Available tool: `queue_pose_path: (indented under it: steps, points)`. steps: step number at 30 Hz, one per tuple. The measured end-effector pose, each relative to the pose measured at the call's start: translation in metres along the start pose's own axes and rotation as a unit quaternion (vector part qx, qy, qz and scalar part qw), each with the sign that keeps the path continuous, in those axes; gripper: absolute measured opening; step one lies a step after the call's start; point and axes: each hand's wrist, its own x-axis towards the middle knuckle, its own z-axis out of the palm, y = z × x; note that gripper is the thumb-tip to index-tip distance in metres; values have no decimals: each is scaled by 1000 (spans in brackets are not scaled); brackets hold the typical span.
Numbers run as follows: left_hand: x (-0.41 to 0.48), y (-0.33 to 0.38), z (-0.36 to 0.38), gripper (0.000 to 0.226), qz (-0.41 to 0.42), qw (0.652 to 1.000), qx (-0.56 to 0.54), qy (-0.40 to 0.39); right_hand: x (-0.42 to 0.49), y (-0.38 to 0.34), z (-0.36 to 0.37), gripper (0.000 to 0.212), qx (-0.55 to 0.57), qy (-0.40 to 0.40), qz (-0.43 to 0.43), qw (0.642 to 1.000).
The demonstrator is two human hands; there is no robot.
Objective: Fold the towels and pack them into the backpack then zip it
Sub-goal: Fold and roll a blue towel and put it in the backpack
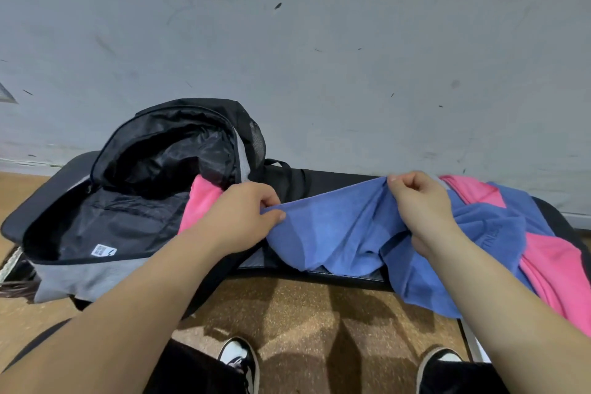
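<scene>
Now our left hand (pixel 243 217) and right hand (pixel 422 205) pinch the blue towel (pixel 335 233); we should match corners, keeping its edge taut.

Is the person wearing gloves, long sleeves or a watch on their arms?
No. The left hand and right hand are both bare: no gloves, no rings, nails unpainted. Above the wrists nothing is worn either, no sleeves, watch or bracelet in view.
</scene>
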Motion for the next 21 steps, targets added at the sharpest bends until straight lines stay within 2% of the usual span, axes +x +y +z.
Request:
queue_pose_path:
  steps: [4,7,10,12,14,16,21]
  points:
    - [1,7,-8,14,7,991,-120,64,-7,-3,1,17,43,-60,5,997]
    - [-3,30,0,6,74,977,-190,56,-24,-14,7,12,54,-147,-56,986]
    - [-1,51,9,10,140,965,-205,79,-40,-26,13,12,7,-203,-127,971]
    - [2,61,10,15,141,958,-245,53,-46,-32,12,13,5,-212,-149,966]
    - [8,67,10,18,140,949,-281,-11,-45,-35,6,13,38,-223,-138,964]
    - [14,71,10,19,133,957,-256,-28,-41,-35,-2,12,57,-229,-119,965]
    - [30,79,15,25,90,972,-215,14,-22,-24,-30,14,-13,-283,-81,956]
